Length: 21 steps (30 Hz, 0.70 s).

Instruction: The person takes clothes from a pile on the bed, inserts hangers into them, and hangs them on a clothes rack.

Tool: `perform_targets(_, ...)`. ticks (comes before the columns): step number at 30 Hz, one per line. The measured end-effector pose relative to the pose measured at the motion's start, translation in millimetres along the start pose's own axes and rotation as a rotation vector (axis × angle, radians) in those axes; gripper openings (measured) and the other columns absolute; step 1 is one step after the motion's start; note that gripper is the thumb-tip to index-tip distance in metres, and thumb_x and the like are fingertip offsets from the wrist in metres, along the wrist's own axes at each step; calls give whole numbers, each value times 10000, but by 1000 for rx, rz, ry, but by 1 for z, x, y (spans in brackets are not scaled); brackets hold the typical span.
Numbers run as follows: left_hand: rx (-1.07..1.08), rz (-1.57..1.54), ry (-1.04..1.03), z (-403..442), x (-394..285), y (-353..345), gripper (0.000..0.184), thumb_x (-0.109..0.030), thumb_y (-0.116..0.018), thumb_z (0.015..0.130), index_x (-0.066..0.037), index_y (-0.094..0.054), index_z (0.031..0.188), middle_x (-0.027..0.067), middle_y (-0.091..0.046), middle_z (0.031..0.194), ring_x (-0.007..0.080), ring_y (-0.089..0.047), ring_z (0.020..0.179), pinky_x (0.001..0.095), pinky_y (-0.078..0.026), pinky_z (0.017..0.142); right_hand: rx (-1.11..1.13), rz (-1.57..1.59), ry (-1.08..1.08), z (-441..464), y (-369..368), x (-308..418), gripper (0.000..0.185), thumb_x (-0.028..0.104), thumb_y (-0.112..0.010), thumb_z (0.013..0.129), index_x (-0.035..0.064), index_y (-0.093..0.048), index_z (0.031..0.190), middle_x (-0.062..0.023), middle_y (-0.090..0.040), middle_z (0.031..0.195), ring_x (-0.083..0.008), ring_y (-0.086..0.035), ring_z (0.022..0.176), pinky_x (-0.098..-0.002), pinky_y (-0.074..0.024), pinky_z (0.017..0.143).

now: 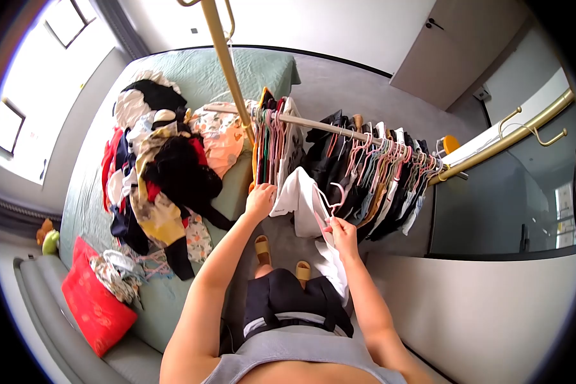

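Observation:
A white garment (299, 195) hangs between my two hands, its lower part trailing down in front of my dark shorts. My left hand (260, 202) is closed on one edge of it. At the other side my right hand (342, 237) pinches the garment together with an arm of a pink hanger (337, 197). The hanger's hook points up, away from me. Part of the hanger is hidden by the cloth. Just beyond my hands is a clothes rail (317, 123) full of garments on hangers, many of them pink.
A bed with a green cover (83, 192) stands at the left, bearing a heap of mixed clothes (157, 160). A red cushion (96, 297) lies at its near end. Gold rack posts (223, 54) rise beside the rail. At the right is a white cabinet (467, 301) with a dark top.

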<state>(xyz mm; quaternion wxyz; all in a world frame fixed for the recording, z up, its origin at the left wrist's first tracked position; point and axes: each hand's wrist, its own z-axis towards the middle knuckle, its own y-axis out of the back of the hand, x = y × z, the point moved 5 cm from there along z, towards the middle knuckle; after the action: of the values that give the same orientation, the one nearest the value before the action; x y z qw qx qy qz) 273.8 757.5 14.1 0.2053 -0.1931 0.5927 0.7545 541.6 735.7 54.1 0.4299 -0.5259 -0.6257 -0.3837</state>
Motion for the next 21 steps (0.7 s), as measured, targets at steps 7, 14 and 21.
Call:
perform_targets(7, 128, 154, -377, 91, 40, -25, 352, -20, -552, 718, -67, -579, 1066, 77, -562, 1118, 265, -479, 1104, 370, -371, 953, -390, 245, 44, 21, -31, 26, 232, 204, -529, 915, 7, -652, 921, 19, -550, 605, 11, -275, 416, -184, -181, 386)
perform_targets(14, 623, 905, -758, 127, 77, -109, 157, -210, -590, 770, -176, -698, 879, -40, -626, 993, 190, -444, 1137, 453, -187, 1072, -270, 68, 8, 64, -94, 3, 261, 225, -523, 914, 1, -656, 911, 17, -511, 574, -12, -331, 414, -193, -268, 406)
perform_targets(21, 694, 921, -820, 113, 87, -102, 107, -190, -602, 790, -169, -706, 803, -41, -647, 859, 184, -527, 989, 376, -254, 1012, -348, 7, 105, 114, -127, -9, 249, 194, -536, 909, -31, -644, 911, 13, -544, 609, -74, -556, 605, -210, -394, 535)
